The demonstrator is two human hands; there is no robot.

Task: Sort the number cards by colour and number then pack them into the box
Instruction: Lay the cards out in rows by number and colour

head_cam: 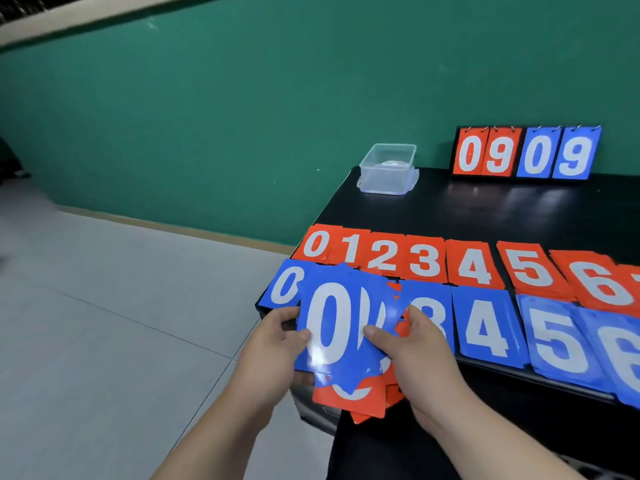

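Note:
I hold a loose stack of blue and red number cards (341, 327) over the table's near left corner, a blue 0 on top. My left hand (277, 348) grips its left edge, thumb on the face. My right hand (412, 351) grips the right side, thumb across the top card. On the black table (485, 209) lies a row of red cards (426, 259) from 0 to 6, and in front of it a row of blue cards (488, 327) showing 0, 3, 4, 5, 6. The blue cards between 0 and 3 are hidden by the stack.
A clear plastic box (388, 168) stands at the table's far left corner. A flip scoreboard (526, 154) reading 09 in red and 09 in blue stands at the back. Grey floor lies to the left, a green wall behind.

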